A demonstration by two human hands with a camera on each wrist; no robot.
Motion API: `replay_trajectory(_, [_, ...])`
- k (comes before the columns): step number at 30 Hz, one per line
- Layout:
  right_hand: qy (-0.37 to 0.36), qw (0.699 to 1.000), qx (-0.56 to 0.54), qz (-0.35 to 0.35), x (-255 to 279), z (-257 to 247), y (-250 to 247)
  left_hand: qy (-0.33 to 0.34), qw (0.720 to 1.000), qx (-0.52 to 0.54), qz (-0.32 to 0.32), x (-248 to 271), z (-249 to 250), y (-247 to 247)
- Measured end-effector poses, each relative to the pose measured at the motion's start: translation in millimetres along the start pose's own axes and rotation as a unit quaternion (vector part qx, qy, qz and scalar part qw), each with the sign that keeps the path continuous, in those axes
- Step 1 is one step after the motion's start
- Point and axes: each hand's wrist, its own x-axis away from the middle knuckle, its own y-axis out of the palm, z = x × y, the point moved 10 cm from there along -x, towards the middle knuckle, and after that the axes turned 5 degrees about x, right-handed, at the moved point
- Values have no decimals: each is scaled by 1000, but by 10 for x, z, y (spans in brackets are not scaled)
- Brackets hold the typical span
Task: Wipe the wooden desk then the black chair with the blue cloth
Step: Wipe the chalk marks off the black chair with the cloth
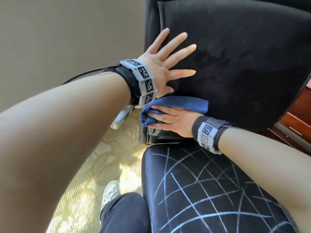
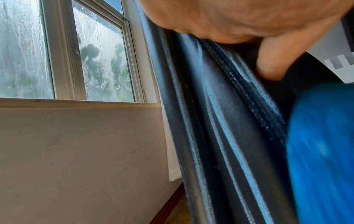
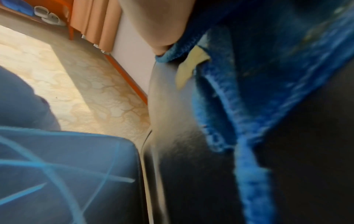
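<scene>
The black chair's backrest (image 1: pixel 244 64) fills the upper right of the head view, and its seat (image 1: pixel 210 190), crossed with pale scratch lines, lies below. My left hand (image 1: pixel 175 54) rests flat on the backrest's left side with fingers spread. Just below it my right hand (image 1: pixel 168 119) presses the folded blue cloth (image 1: pixel 186 103) against the bottom of the backrest, fingers laid flat over it; its thumb is hidden. The left wrist view shows the chair's edge (image 2: pixel 220 121) and blurred cloth (image 2: pixel 321 151). The cloth (image 3: pixel 249 106) hangs against the chair (image 3: pixel 182 166) in the right wrist view.
A strip of the wooden desk (image 1: pixel 299 120) shows at the right edge behind the chair. Patterned carpet (image 1: pixel 104 157) and a plain wall (image 1: pixel 67 39) lie to the left. My leg and white shoe (image 1: pixel 110 194) stand by the seat. A window (image 2: pixel 86 60) is beyond.
</scene>
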Motion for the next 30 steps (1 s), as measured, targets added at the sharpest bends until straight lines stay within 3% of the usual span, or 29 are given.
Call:
replay_trajectory(3, [-105, 979, 70, -162, -35, -325, 306, 4, 1000, 10, 3, -12, -6, 13])
replay_trajectory(5, [-117, 972, 73, -190, -99, -523, 457, 0, 1000, 7, 2, -13, -14, 59])
replay_trajectory(7, [-155, 951, 148, -222, -152, -773, 725, -1, 1000, 10, 6, -16, -27, 71])
replay_trajectory(9, [-105, 923, 217, -301, -188, -942, 1304, 0, 1000, 14, 7, -29, -27, 71])
replay_trajectory(10, [-20, 950, 190, -247, -273, -1095, 1582, 1, 1000, 14, 6, -35, -23, 76])
replay_trajectory(12, [124, 968, 13, -219, -300, -1290, 2042, 2, 1000, 12, 10, -47, -15, 78])
replay_trajectory(13, [116, 959, -24, -257, -276, -1378, 2135, 3, 1000, 13, 12, -45, -15, 74])
replay_trajectory(15, [-27, 954, -44, -294, -303, -1478, 1687, 10, 1000, 21, 12, -42, 2, 55])
replay_trajectory(16, [-65, 952, -81, -289, -352, -1349, 1230, 12, 1000, 25, 10, -45, 7, 45])
replay_trajectory(18, [-126, 973, -106, -161, -452, -1131, 407, 8, 999, 28, 12, -47, 7, 32])
replay_trajectory(19, [-143, 971, -97, -166, -451, -1076, 294, 6, 1000, 26, 14, -48, 5, 25])
replay_trajectory(26, [-102, 989, 21, -107, -101, -172, -60, -13, 1000, 15, -2, -13, 50, 13])
replay_trajectory(30, [-134, 978, 6, -160, 94, -145, 55, -17, 1000, 20, -4, -17, 50, 14])
